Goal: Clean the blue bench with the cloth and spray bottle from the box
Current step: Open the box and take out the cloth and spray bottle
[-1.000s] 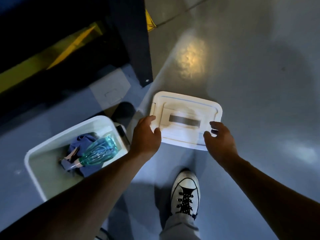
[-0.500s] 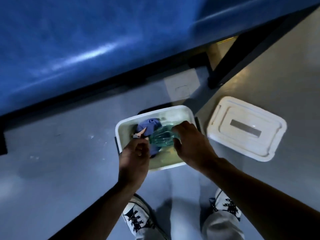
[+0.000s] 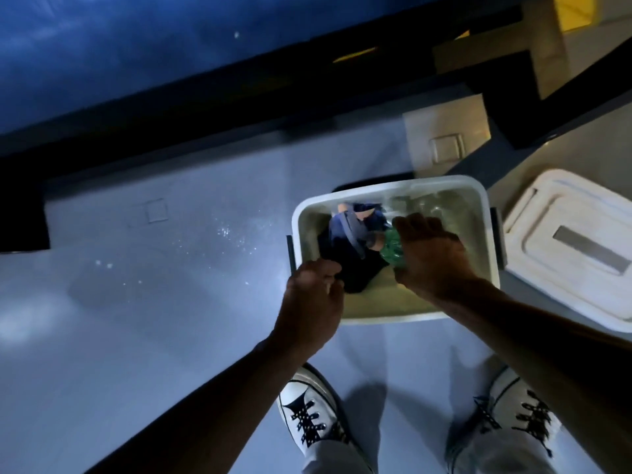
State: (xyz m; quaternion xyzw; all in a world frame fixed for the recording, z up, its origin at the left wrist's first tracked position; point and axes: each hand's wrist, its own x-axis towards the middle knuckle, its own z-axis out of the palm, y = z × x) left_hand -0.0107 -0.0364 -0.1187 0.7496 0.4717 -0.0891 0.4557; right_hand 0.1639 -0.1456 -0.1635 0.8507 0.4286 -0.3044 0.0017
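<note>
Since half a second ago, both of your hands are sitting deeper in the white rectangular plastic box [image 3: 480,213], and your view is swinging so the box lies right of centre.

Your right hand [image 3: 429,260] is curling over the green translucent plastic spray bottle [image 3: 390,249]; its fingers are wrapping the body, with the bottle's neck pointing away past your fingertips. Your left hand [image 3: 311,304] is bunching narrowly at the near-left rim, fingertips pinching the edge of the dark blue crumpled cloth [image 3: 355,265]. Motion blur is softening both, so grip firmness is a judgement.

Step in hand: taking the supplies out of the box. The next move is likely calling for a straight lift of both items clear of the rim, then a turn toward the glossy blue padded bench [image 3: 136,42], which is lying beyond your fingertips, well apart.

Surface: you are standing on a smooth grey floor [image 3: 136,319] showing glare and pale specks. The white plastic lid [image 3: 578,254] is resting just beside the box, outside your right hand. Room lighting is dim.
</note>
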